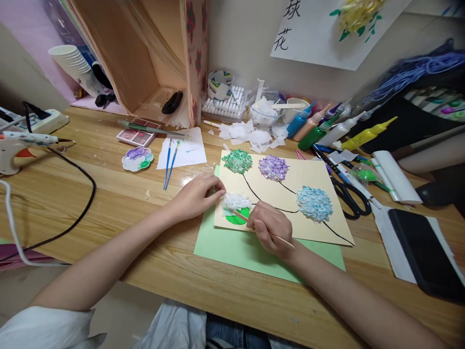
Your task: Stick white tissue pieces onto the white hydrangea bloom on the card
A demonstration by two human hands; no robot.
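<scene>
A cream card (290,203) lies on a green paper sheet (232,252) on the wooden desk. It carries a green (237,160), a purple (273,167) and a blue (314,203) tissue flower with black stems. At its near left corner a green disc (238,217) is partly covered with white tissue bits (237,200). My right hand (271,229) grips a thin wooden stick (254,225) whose tip touches the white tissue. My left hand (198,194) rests on the card's left edge, fingertips pinched beside the tissue.
Two blue brushes (170,162) on white paper and a flower-shaped palette (137,159) lie at left. A glue gun (20,145) and black cable (82,194) are far left. Tissue scraps (250,133), paint bottles (319,128), black scissors (348,194) and a dark tablet (425,252) sit at right.
</scene>
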